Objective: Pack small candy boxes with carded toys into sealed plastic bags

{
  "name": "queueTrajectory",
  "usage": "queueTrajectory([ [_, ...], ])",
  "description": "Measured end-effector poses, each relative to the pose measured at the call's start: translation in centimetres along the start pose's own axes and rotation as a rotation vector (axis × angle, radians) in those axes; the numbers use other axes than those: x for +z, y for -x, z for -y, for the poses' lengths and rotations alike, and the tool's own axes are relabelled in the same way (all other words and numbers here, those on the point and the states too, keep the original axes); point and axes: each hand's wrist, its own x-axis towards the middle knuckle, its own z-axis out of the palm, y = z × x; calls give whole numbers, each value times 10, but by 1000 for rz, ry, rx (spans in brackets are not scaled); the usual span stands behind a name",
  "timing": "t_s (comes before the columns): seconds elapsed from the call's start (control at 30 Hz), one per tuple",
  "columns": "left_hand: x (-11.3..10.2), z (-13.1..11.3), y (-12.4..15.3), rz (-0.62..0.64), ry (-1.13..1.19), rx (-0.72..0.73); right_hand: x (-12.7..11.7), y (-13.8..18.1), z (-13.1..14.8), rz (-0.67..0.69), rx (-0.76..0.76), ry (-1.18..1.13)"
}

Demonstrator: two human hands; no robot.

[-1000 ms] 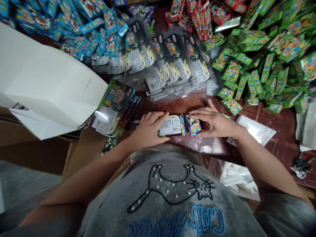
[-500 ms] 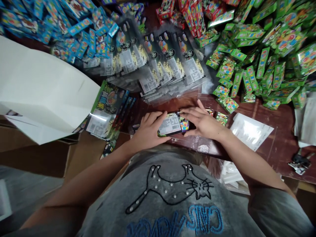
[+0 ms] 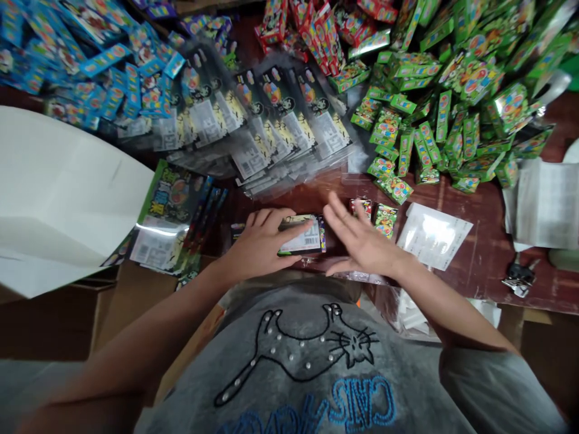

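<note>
My left hand (image 3: 262, 244) grips a flat printed plastic sleeve (image 3: 299, 243) with a barcode, thumb on top and fingers along its far side. A thin strip of a purple box (image 3: 322, 234) shows at the sleeve's right end. My right hand (image 3: 362, 241) is just to the right, apart from the sleeve, fingers stretched out and holding nothing. Beyond its fingers and wrist lie a small red box (image 3: 360, 208) and a small green box (image 3: 385, 220), the red one partly covered by the hand.
Flat printed sleeves (image 3: 289, 120) lie fanned out at the back. Piles of blue boxes (image 3: 113, 72), red boxes (image 3: 321, 36) and green boxes (image 3: 425, 114) surround them. Filled packs (image 3: 165, 217) stand at left beside a white carton flap (image 3: 67, 187). A white label sheet (image 3: 434, 236) and keys (image 3: 518, 276) lie right.
My right hand has let go of the purple box and drawn back with its fingers straightened. Less of that box sticks out of the sleeve. The whole view has shifted.
</note>
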Motion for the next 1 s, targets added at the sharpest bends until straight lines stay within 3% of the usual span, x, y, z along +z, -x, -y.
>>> queueTrajectory([
  [0.17, -1, -3, -3, -6, -2, -6, -25, 35, -27, -12, 183, 178],
  [0.4, 1, -6, -7, -12, 13, 8, -1, 6, -29, -13, 24, -11],
  [0.57, 2, -3, -9, -29, 79, -6, 2, -10, -29, 9, 19, -34],
  [0.7, 2, -4, -12, -30, 61, -23, 11, -9, -17, -74, 55, -30],
  [0.87, -1, -8, -23, 10, 51, 105, 26, -9, -2, -89, 51, -44],
  [1.0, -4, -9, -30, 28, 7, 126, -4, 18, -8, 7, 118, 35],
])
